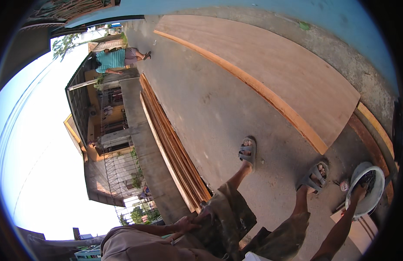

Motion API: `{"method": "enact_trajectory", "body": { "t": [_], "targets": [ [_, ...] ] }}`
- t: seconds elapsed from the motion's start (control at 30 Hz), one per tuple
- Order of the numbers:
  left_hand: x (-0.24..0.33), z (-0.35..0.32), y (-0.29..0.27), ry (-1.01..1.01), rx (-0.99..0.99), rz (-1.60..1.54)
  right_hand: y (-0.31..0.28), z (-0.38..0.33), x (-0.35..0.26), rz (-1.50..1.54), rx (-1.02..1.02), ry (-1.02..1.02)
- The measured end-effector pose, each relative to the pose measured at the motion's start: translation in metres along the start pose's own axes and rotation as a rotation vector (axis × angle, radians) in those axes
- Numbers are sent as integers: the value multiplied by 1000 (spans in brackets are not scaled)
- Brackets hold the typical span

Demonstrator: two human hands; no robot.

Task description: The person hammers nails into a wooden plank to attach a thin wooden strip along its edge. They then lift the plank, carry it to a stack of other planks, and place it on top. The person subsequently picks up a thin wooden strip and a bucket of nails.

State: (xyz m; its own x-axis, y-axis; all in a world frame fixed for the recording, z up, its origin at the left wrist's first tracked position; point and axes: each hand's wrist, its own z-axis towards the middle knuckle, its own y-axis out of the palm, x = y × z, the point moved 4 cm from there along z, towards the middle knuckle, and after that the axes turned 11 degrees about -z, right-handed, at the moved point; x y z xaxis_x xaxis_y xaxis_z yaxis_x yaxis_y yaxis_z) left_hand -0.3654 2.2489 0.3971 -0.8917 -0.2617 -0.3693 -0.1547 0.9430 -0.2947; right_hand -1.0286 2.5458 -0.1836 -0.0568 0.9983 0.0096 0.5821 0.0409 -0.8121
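Observation:
My right hand [360,192] reaches down into a pale round bucket [377,196] at the lower right. Dark, thin pieces lie inside the bucket, too small to name. My fingers are hidden among them, so whether they grip anything does not show. My left hand [186,224] rests by my upper leg, against the dark patterned shorts [236,211]. Its fingers are small and shaded, and I cannot make out whether they are curled or flat.
A large plywood sheet [271,69] with a plank [253,87] along its edge lies on the concrete ground. Several long boards [171,148] are stacked by the low wall. A small round container [344,186] stands beside the bucket. Farther off, a person in a teal striped top [112,60] walks.

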Motion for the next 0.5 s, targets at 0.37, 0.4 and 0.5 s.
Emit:
{"method": "enact_trajectory", "body": {
  "t": [0.37,0.4,0.5],
  "targets": [
    [11,-11,-15,104,-73,-209,-8,39,81,333,-83,59],
    [11,-9,-20,126,-85,-196,-14,35,86,368,-85,103],
    [11,-4,-31,93,-111,-210,-49,25,93,493,-62,214]
  ]
}}
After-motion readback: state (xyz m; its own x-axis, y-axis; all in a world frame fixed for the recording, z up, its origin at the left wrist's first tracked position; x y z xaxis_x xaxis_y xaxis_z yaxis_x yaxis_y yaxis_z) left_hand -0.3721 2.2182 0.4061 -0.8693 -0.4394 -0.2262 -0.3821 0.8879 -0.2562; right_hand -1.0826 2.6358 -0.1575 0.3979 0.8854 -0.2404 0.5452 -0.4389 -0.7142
